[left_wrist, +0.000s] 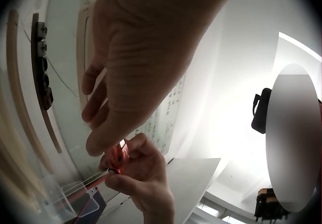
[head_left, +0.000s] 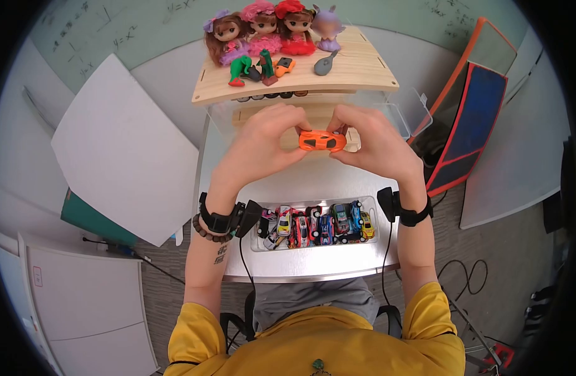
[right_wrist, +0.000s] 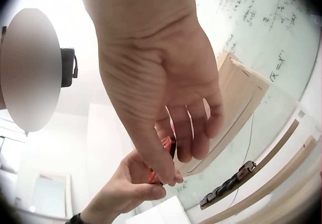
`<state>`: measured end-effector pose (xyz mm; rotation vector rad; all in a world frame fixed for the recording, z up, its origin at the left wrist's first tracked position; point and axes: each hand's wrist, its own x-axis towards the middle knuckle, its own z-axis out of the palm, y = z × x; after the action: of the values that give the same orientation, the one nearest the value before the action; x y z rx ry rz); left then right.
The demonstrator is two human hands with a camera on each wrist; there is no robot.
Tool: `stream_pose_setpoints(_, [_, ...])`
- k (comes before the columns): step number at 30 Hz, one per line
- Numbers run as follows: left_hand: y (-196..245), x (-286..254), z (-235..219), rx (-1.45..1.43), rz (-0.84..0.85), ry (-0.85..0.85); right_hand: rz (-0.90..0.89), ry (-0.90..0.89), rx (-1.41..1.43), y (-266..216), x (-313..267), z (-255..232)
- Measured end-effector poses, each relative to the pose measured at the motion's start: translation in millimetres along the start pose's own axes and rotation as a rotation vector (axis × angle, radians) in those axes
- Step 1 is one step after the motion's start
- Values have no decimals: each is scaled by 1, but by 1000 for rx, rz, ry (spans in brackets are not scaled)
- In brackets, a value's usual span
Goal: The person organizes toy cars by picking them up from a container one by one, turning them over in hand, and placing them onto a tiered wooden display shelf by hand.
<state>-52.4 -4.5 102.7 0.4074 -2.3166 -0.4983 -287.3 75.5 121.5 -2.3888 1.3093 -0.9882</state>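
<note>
An orange toy car [head_left: 321, 141] is held up in the air between both hands, over the metal table. My left hand [head_left: 263, 144] pinches one end between thumb and fingers, and my right hand [head_left: 378, 143] pinches the other end the same way. In the left wrist view the car [left_wrist: 118, 156] looks red-orange, partly covered by the fingers. The right wrist view shows only a sliver of the car [right_wrist: 168, 143] behind the thumb. Below the hands, a clear tray [head_left: 255, 245] holds several small toy cars [head_left: 326, 229] packed side by side.
Behind the hands stands a wooden shelf [head_left: 357, 75] carrying several dolls [head_left: 261, 28], small clay-like figures [head_left: 241, 67] and a grey spoon-shaped piece [head_left: 325, 64]. Under its top, a row of small toy cars [head_left: 272, 96] is visible. A clear box lid [head_left: 419, 113] sits at the shelf's right.
</note>
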Motion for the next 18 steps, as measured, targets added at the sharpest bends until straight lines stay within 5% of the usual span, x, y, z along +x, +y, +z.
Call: stream_pose_setpoints(18, [2,1,2,-48,-17,58,-38,106,4,-3,-1,-5])
